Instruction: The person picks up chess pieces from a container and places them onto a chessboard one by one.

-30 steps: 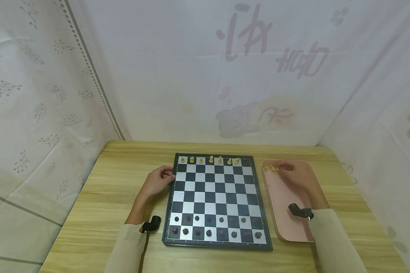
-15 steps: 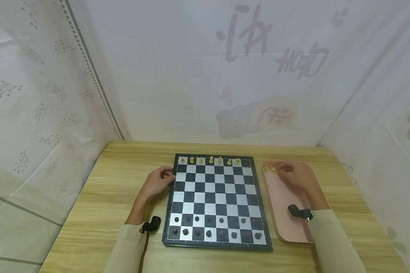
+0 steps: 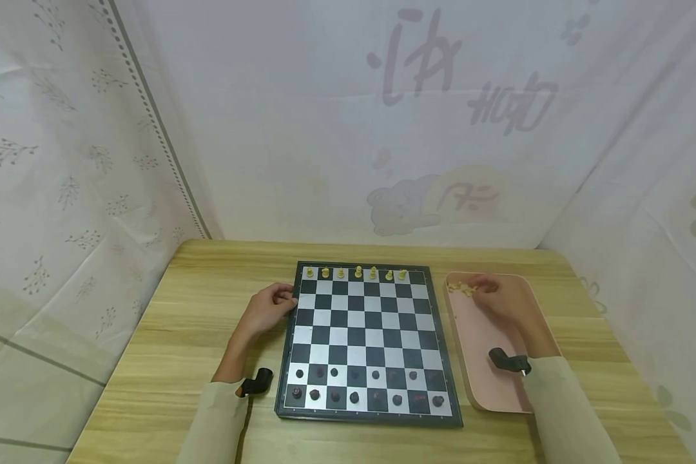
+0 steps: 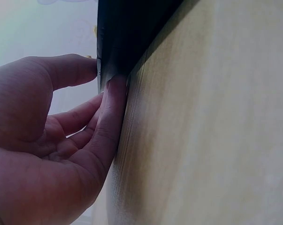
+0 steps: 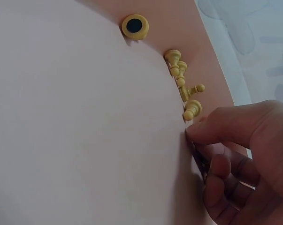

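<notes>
Pale printed cloth (image 3: 301, 142) hangs beyond both hands, above a wooden table (image 3: 197, 309) that spreads under them. Between the hands lies the chessboard (image 3: 356, 319), its left edge gripped by the left hand (image 3: 267, 305), thumb against the upper rim and a finger low on the side. The pink tray (image 3: 481, 380) sits beneath the right hand (image 3: 503, 306), whose fingers are bent, thumb and forefinger close together; whether they pinch anything cannot be told. Dark pieces (image 3: 354, 397) stand in two rows nearer the person than either hand; yellow pieces (image 3: 357, 272) line the far row, slightly beyond the left hand. Small yellow pawns (image 5: 192, 110) lie just beside the right thumb.
</notes>
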The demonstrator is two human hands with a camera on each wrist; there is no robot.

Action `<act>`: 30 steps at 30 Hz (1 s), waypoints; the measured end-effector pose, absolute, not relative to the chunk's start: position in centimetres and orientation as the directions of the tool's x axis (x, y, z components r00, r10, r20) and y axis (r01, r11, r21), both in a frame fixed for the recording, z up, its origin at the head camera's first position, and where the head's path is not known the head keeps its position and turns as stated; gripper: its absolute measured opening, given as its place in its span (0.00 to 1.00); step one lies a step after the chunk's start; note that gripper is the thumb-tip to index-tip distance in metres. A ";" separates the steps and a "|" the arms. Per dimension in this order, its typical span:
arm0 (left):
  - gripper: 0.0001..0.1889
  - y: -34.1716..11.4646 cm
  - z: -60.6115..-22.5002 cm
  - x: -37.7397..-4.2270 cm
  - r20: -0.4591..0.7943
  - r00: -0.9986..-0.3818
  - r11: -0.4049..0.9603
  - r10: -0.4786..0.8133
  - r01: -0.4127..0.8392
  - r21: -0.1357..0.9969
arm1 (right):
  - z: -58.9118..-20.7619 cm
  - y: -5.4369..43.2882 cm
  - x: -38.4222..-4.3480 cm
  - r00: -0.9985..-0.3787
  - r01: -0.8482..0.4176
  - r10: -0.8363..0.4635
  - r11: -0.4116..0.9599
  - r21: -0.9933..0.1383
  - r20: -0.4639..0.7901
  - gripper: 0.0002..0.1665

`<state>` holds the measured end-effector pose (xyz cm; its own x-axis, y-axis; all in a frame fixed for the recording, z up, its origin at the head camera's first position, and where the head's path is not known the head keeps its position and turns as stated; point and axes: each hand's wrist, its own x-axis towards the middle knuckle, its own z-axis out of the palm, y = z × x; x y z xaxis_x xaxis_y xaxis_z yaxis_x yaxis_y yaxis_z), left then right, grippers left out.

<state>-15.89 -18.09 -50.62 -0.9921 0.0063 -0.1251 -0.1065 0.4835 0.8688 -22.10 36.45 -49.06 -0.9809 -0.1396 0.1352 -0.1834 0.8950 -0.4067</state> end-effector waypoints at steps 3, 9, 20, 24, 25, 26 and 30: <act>0.21 -18.1 -50.7 -15.9 -0.122 -0.992 0.482 0.010 -0.102 0.870 | -49.1 36.4 -22.1 -0.982 -0.178 -0.134 0.894 -0.411 0.134 0.14; 0.21 -18.1 -50.7 -15.9 -0.123 -0.992 0.477 0.013 -0.102 0.873 | -49.4 36.4 -22.2 -0.983 -0.166 -0.121 0.906 -0.391 0.137 0.13; 0.21 -18.2 -50.6 -15.8 -0.124 -0.992 0.479 0.012 -0.103 0.872 | -48.8 35.9 -21.8 -0.986 -0.147 -0.106 0.914 -0.379 0.125 0.11; 0.21 -18.2 -50.6 -15.8 -0.122 -0.992 0.479 0.018 -0.099 0.872 | -48.7 36.0 -21.8 -0.985 -0.159 -0.120 0.912 -0.377 0.126 0.10; 0.21 -18.2 -50.7 -15.9 -0.121 -0.993 0.480 0.019 -0.097 0.872 | -48.7 36.1 -21.8 -0.986 -0.156 -0.118 0.910 -0.384 0.121 0.11; 0.21 -18.2 -50.7 -15.9 -0.120 -0.993 0.480 0.019 -0.096 0.872 | -48.6 36.1 -21.8 -0.987 -0.153 -0.116 0.907 -0.393 0.115 0.12; 0.21 -18.2 -50.6 -15.9 -0.119 -0.993 0.483 0.017 -0.096 0.871 | -48.7 36.4 -21.9 -0.992 -0.122 -0.096 0.894 -0.431 0.082 0.16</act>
